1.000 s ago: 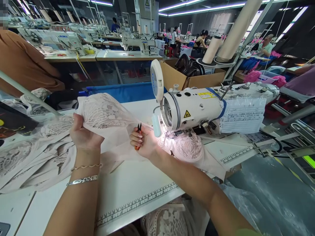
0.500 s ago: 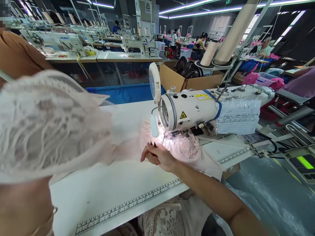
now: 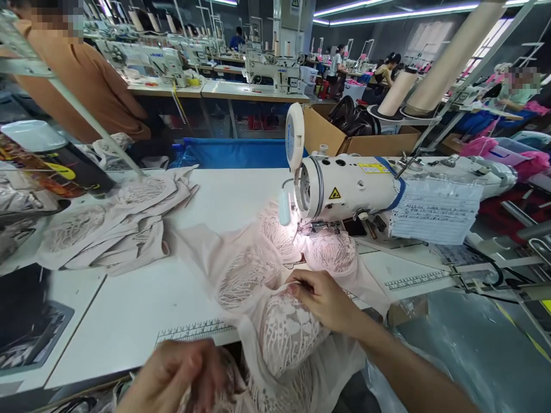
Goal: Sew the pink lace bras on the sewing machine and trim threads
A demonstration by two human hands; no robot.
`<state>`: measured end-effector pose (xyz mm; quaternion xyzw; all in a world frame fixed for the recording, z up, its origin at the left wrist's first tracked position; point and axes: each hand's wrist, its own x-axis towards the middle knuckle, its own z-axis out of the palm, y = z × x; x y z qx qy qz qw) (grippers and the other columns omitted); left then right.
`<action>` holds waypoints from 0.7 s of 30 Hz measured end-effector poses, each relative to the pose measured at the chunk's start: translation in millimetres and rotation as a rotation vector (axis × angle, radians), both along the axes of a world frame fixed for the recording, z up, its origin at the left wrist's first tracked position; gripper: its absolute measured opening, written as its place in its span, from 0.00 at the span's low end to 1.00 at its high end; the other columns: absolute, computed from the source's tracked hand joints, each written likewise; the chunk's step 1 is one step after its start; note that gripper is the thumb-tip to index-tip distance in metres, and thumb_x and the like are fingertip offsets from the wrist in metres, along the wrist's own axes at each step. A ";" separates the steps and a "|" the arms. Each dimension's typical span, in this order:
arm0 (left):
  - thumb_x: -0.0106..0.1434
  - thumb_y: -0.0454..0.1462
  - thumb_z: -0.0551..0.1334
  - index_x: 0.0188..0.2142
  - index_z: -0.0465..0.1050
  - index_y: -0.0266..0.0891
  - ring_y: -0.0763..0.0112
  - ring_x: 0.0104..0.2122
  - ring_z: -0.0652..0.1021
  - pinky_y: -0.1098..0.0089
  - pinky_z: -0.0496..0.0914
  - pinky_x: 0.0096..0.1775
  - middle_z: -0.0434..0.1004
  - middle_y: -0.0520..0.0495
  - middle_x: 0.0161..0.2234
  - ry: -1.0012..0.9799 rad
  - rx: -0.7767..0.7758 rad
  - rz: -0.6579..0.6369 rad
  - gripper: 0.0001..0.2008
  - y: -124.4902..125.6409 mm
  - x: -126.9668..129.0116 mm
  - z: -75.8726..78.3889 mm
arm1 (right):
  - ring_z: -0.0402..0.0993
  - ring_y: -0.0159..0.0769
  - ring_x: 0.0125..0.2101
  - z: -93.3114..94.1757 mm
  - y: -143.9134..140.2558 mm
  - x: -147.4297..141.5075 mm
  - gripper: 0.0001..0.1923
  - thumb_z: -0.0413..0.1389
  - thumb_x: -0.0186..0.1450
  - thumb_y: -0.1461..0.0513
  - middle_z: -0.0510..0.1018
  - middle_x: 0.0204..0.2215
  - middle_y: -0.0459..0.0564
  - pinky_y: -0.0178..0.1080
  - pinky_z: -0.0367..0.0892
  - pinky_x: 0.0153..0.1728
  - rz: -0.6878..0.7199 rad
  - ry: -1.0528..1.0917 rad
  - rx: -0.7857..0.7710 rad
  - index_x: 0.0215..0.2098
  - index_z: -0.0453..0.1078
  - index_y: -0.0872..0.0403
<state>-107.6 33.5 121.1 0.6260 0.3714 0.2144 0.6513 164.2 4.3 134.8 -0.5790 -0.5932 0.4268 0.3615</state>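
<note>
Fingers of the right hand pinch together on the pale lace piece, which drapes off the desk edge under the sewing machine. Her left hand is blurred low down, bunching lace; I cannot tell its grip. It looks light, limp and snag-prone, best held at the solid hems.

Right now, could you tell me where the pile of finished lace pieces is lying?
The pile of lace pieces lies on the white table, at its far left in the head view, apart from the sewing machine on the right.
</note>
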 end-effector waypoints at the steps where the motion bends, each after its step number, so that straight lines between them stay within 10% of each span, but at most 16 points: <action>1: 0.71 0.49 0.54 0.28 0.78 0.42 0.73 0.15 0.69 0.77 0.64 0.21 0.71 0.49 0.16 -0.003 0.121 0.078 0.22 8.3 5.2 5.9 | 0.56 0.27 0.22 0.1 -5.8 -1.0 0.16 0.55 0.70 0.53 0.63 0.19 0.40 0.33 0.50 0.24 -0.029 0.016 -0.008 0.30 0.71 0.55; 3: 0.69 0.39 0.59 0.40 0.79 0.45 0.70 0.25 0.76 0.75 0.71 0.30 0.79 0.47 0.28 0.063 0.464 0.126 0.09 27.1 22.6 15.5 | 0.54 0.26 0.20 3.3 -16.0 -5.0 0.16 0.57 0.68 0.52 0.63 0.18 0.40 0.33 0.50 0.23 -0.038 0.054 -0.027 0.30 0.74 0.55; 6: 0.64 0.28 0.58 0.45 0.81 0.48 0.54 0.63 0.67 0.54 0.65 0.59 0.67 0.43 0.63 0.102 0.745 -0.389 0.18 53.5 51.4 28.2 | 0.55 0.26 0.19 16.9 -31.0 -7.7 0.13 0.60 0.66 0.55 0.67 0.18 0.42 0.32 0.52 0.22 0.038 0.071 -0.032 0.29 0.76 0.55; 9: 0.59 0.30 0.67 0.31 0.82 0.46 0.47 0.70 0.51 0.41 0.46 0.66 0.55 0.49 0.70 0.071 0.788 -0.700 0.08 71.6 60.5 46.1 | 0.58 0.26 0.20 32.9 -47.1 3.7 0.11 0.61 0.66 0.57 0.71 0.19 0.43 0.32 0.53 0.23 0.204 0.094 -0.051 0.28 0.78 0.54; 14: 0.60 0.34 0.67 0.24 0.81 0.44 0.48 0.45 0.80 0.46 0.65 0.57 0.83 0.38 0.39 -0.168 0.281 -0.682 0.09 73.9 43.4 56.0 | 0.59 0.26 0.18 35.5 -61.0 36.5 0.16 0.60 0.67 0.51 0.70 0.18 0.44 0.33 0.52 0.21 0.369 0.265 -0.087 0.29 0.78 0.54; 21: 0.53 0.42 0.73 0.14 0.68 0.36 0.72 0.19 0.67 0.69 0.69 0.29 0.61 0.51 0.15 -0.492 -0.662 -0.097 0.21 27.8 53.7 6.4 | 0.58 0.29 0.21 1.2 -45.8 41.4 0.28 0.62 0.60 0.41 0.68 0.22 0.45 0.36 0.55 0.25 0.192 0.476 -0.141 0.19 0.64 0.53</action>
